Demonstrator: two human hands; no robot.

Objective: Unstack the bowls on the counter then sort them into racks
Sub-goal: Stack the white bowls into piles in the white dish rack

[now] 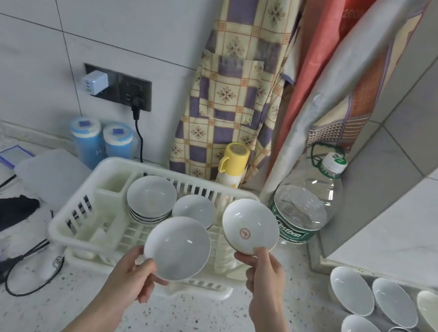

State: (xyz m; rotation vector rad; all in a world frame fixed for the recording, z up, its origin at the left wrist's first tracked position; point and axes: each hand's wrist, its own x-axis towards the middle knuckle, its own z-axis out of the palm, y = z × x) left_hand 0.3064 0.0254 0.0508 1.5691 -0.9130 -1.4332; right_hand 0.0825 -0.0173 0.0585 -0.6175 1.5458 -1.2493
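Two white bowls held above dish rack: left hand pinching plain bowl, right hand pinching crest-marked bowl, both tilted, openings toward camera

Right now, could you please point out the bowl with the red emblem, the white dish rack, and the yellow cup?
bowl with the red emblem (250,227): head view, on its inner surface.
white dish rack (73,216): head view, on its slotted left wall.
yellow cup (235,159): head view, on its side.
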